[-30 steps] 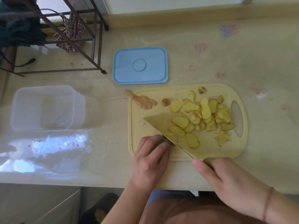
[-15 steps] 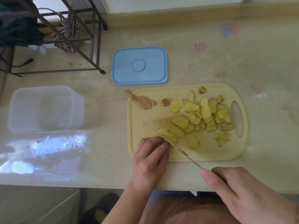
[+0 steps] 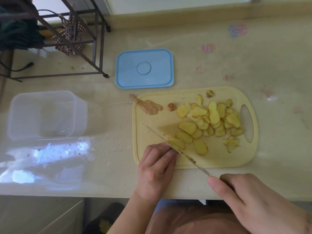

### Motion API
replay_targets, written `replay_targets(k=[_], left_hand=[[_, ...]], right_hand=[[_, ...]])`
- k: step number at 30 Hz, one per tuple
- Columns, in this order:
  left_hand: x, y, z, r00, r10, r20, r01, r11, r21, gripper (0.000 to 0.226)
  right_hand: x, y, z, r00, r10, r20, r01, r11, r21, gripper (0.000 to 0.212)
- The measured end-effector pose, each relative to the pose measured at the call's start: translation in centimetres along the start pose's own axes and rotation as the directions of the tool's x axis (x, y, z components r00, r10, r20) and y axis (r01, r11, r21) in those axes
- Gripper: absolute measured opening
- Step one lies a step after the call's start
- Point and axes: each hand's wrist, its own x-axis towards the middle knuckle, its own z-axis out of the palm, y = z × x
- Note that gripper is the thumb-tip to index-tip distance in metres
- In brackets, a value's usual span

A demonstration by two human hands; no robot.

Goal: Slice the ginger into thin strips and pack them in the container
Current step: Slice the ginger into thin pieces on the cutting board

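Left hand (image 3: 156,168) pins the ginger (image 3: 177,143), right hand (image 3: 263,203) grips the knife (image 3: 175,149); slices look stiff, damp, probably slippery, best pinched edgewise.

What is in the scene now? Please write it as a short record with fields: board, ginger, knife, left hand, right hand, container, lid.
board: yellow board on the counter, handle hole to the right
ginger: pile of slices on the board; peel scraps at its far left corner
knife: knife edge-down, blade running diagonally across the board's near left part
left hand: left hand with curled fingers, holding a ginger piece against the blade
right hand: right hand grips the knife handle
container: clear container, empty, left of the board
lid: blue lid lying flat beyond the board
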Motion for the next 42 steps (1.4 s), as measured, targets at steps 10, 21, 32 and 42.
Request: replay_targets(k=[10, 21, 32, 42], left_hand=[[0.2, 0.4, -0.2, 1.000, -0.027, -0.010, 0.027, 1.000, 0.010, 0.024], [0.2, 0.3, -0.2, 1.000, -0.012, 0.014, 0.012, 1.000, 0.005, 0.018], [0.1, 0.2, -0.2, 0.999, -0.021, 0.029, 0.020, 0.999, 0.031, 0.007], [0.3, 0.2, -0.2, 1.000, -0.009, 0.017, 0.009, 1.000, -0.001, 0.017]], right_hand=[[-0.8, -0.6, 0.2, 0.998, -0.031, -0.061, 0.025, 0.996, -0.088, 0.105], [-0.2, 0.7, 0.7, 0.999, -0.015, -0.048, 0.009, 0.993, -0.121, 0.089], [0.1, 0.6, 0.7, 1.000, -0.004, -0.016, 0.003, 0.996, -0.089, 0.083], [0.8, 0.5, 1.8, 0.999, -0.028, -0.036, 0.026, 0.998, -0.057, 0.078]])
